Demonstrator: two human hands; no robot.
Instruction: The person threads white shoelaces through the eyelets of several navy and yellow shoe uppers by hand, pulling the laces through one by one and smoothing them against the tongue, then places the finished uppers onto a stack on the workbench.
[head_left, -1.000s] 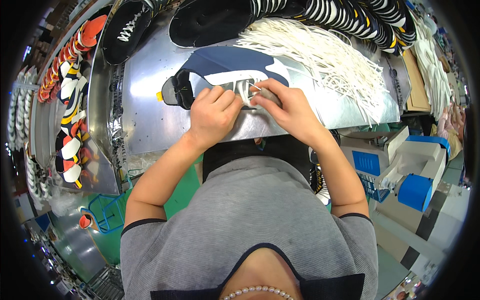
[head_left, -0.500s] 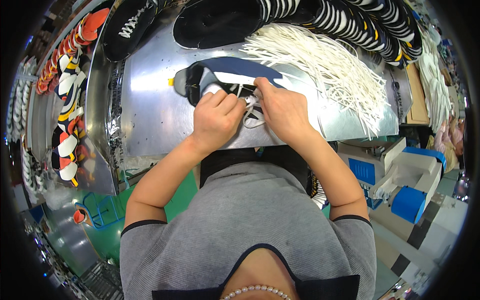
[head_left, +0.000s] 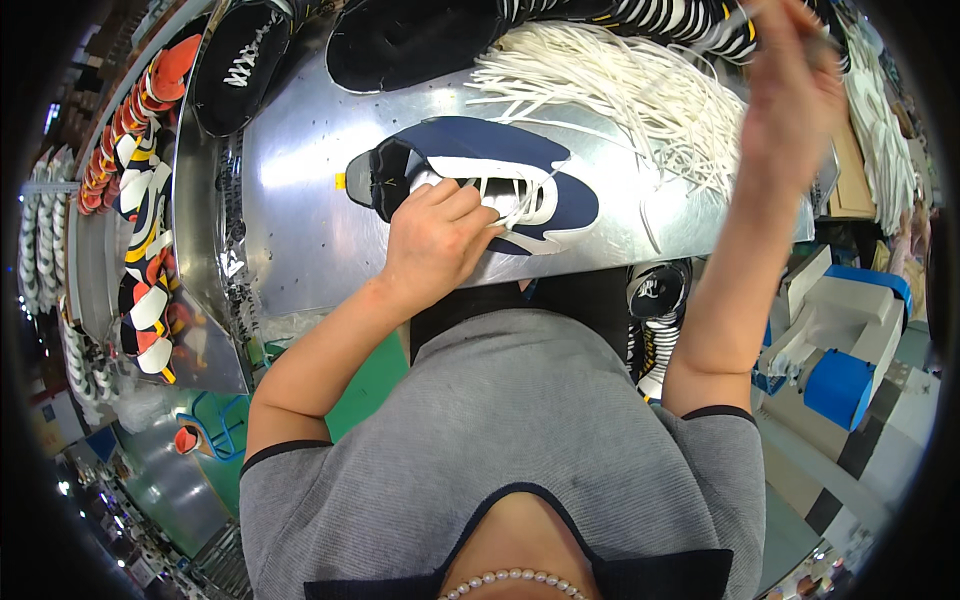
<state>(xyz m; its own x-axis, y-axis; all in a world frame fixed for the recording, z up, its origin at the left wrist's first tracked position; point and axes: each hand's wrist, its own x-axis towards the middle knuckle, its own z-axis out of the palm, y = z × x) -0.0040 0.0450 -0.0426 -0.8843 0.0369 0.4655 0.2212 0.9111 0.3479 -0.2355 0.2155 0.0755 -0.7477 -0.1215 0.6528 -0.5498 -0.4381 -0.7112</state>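
Note:
A navy, white and black shoe upper (head_left: 490, 138) lies flat on the metal tabletop, its toe pointing right. My left hand (head_left: 438, 235) is closed on its near edge, thumb and forefinger by the lacing. A white shoelace (head_left: 520, 205) crosses the eyelets in several rows, with strands bunched near my left fingertips. My right hand (head_left: 790, 110) is raised at the upper right, beyond the loose laces, and smeared by motion. A thin blurred white streak meets its fingertips; it looks like a lace end.
A heap of loose white laces (head_left: 620, 85) lies behind the upper. Stacked black-and-white uppers (head_left: 650, 15) line the back, with a laced black upper (head_left: 235, 70) at the far left. Colourful uppers (head_left: 145, 250) hang over the left side. A white-and-blue machine (head_left: 850, 320) stands at the right.
My right hand has left the lacing and swung up and to the right. My left hand stays at the upper, whose toe and lacing now show.

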